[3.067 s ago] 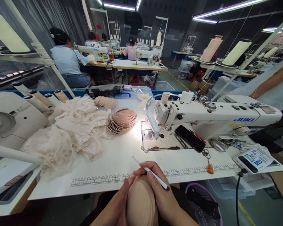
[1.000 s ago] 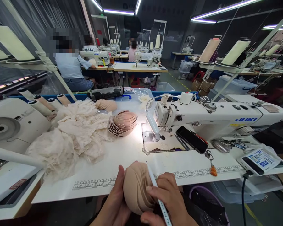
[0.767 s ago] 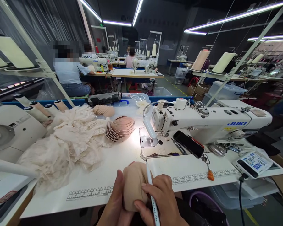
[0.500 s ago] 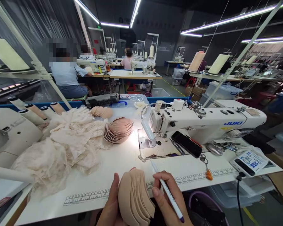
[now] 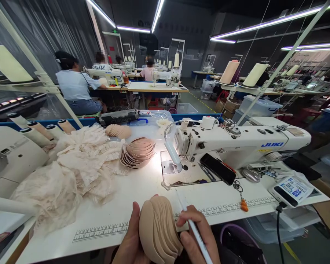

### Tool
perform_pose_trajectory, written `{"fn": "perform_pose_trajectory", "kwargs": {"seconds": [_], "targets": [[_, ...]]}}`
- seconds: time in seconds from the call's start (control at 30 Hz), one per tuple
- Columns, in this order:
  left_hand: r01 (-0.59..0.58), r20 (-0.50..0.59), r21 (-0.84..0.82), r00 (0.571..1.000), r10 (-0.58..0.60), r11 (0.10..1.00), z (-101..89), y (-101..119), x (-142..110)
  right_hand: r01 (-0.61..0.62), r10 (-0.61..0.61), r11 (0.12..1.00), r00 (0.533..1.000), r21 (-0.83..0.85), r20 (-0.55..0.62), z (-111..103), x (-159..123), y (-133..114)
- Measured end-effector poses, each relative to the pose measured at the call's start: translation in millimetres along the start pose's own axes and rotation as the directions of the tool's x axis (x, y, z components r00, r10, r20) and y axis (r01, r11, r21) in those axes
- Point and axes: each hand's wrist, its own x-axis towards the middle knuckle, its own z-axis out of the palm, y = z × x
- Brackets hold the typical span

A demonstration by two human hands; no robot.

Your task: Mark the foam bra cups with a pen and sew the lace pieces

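Note:
My left hand (image 5: 130,244) grips a fanned stack of beige foam bra cups (image 5: 158,229) at the near edge of the white sewing table (image 5: 143,190). My right hand (image 5: 199,238) is closed around a white pen (image 5: 194,229), whose tip points up toward the table, just right of the stack. Another nested stack of beige cups (image 5: 138,151) lies under the machine's lamp. The white JUKI sewing machine (image 5: 242,141) stands to the right.
A heap of cream lace fabric (image 5: 71,172) covers the table's left side. A black phone (image 5: 217,168), keys (image 5: 242,198) and a control panel (image 5: 291,189) lie near the machine. Other people sit at sewing machines in the rows behind.
The cup stack has fanned open in my left hand and risen above the table edge. My right hand drew the pen off the cups and now holds it beside them.

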Motion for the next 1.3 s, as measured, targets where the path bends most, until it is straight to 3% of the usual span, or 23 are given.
{"fn": "perform_pose_trajectory", "kwargs": {"seconds": [0.1,0.2,0.33,0.57,0.87,0.97,1.1,1.2,1.3], "targets": [[0.029,0.092,0.061,0.995,-0.035,0.998,1.2,-2,-3,-0.297,0.319,0.924,0.946,0.24,-0.058,2,2,2],[0.055,0.175,0.091,0.982,-0.07,0.994,2.4,-6,-3,-0.398,0.432,0.779,0.901,0.484,0.045,12,4,7],[0.045,0.147,0.075,0.988,-0.056,0.996,4.3,-12,1,-0.372,0.412,0.694,0.907,0.617,0.083,28,2,12],[0.035,0.2,-0.001,0.979,-0.034,0.999,-4.4,-13,4,-0.331,0.403,0.718,0.915,0.612,0.022,38,-3,5],[0.216,0.272,0.054,0.936,-0.223,0.975,6.9,-5,-3,-0.248,0.371,0.789,0.922,0.562,-0.115,26,7,1],[0.25,0.27,0.078,0.927,-0.262,0.965,8.7,-8,-6,-0.323,0.367,0.822,0.93,0.469,-0.002,15,7,-1],[0.234,0.248,0.066,0.938,-0.243,0.97,5.1,-16,-9,-0.409,0.397,0.742,0.907,0.531,0.143,6,-3,-5],[0.173,0.223,0.042,0.958,-0.178,0.984,1.5,-19,-7,-0.366,0.333,0.738,0.928,0.568,0.165,5,-9,-6],[0.124,0.246,0.054,0.96,-0.134,0.991,-2.1,-18,-1,-0.304,0.266,0.83,0.953,0.468,0.148,1,-9,-3]]}}
